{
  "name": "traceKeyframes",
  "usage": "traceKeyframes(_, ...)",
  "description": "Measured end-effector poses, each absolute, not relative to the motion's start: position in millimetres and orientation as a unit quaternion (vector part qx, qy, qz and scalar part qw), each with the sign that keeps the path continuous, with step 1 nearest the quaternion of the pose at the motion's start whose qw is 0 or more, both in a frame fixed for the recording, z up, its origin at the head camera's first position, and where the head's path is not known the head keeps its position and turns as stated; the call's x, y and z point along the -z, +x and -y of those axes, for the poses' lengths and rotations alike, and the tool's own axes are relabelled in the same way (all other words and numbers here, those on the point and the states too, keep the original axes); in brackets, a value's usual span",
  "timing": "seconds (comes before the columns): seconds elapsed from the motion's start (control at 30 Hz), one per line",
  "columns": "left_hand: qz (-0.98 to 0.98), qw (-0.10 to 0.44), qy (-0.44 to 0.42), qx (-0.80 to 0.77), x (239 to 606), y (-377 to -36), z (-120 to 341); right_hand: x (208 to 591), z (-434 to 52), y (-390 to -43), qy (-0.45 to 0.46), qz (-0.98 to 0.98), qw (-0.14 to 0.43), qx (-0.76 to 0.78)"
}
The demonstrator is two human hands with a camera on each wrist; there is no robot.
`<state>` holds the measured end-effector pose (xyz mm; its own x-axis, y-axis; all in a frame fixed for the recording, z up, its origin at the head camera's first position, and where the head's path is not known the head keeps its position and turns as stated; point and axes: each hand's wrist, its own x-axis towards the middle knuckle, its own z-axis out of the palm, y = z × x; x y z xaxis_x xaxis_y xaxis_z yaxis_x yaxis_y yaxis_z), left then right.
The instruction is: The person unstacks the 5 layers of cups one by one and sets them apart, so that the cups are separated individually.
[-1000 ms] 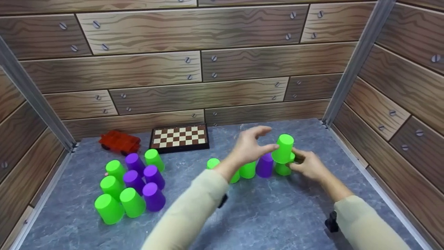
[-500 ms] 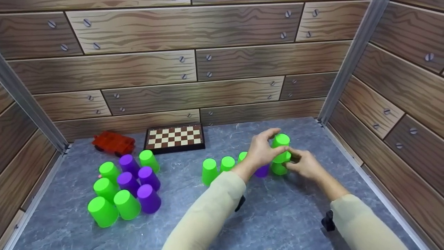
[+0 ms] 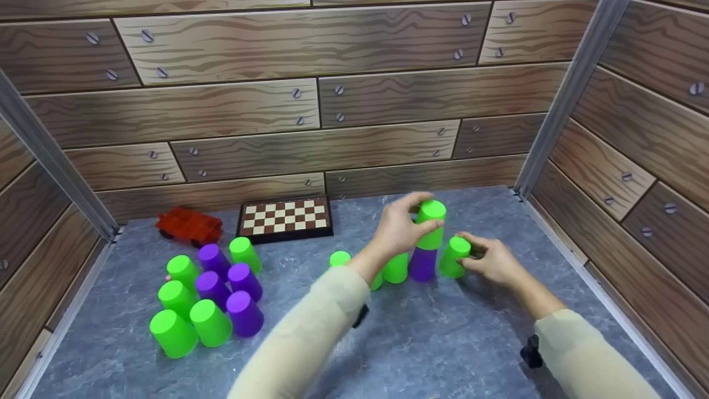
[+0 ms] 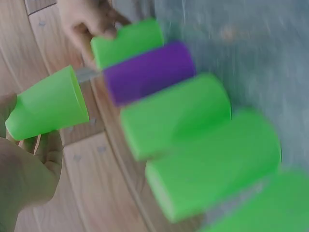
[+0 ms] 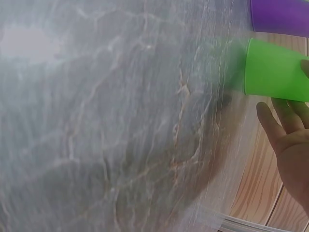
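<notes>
At the centre right of the frame my left hand curls its fingers round a green cup held upside down over the purple cup in the row on the grey surface. Just right, my right hand grips the end green cup.

You had a green cup, upside down and upright, gripped above the purple cup in the row on the grey table. Another upturned green cup stood just right of that purple one, under your other fingers.
</notes>
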<state>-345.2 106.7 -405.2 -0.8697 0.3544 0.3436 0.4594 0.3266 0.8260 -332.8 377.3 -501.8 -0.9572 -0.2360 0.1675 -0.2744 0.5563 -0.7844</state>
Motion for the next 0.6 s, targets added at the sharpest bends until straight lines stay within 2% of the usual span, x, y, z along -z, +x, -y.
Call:
traceKeyframes(0.3,0.816,0.066,-0.225,0.528,367.2,-351.0,-22.9,501.2,-378.0,-335.6,0.13,0.891,0.026,-0.433)
traceKeyframes(0.6,0.849,0.088,-0.211,0.477,362.4,-356.2,64.2,500.0,-377.7,-335.3,0.122,0.894,0.012,-0.431)
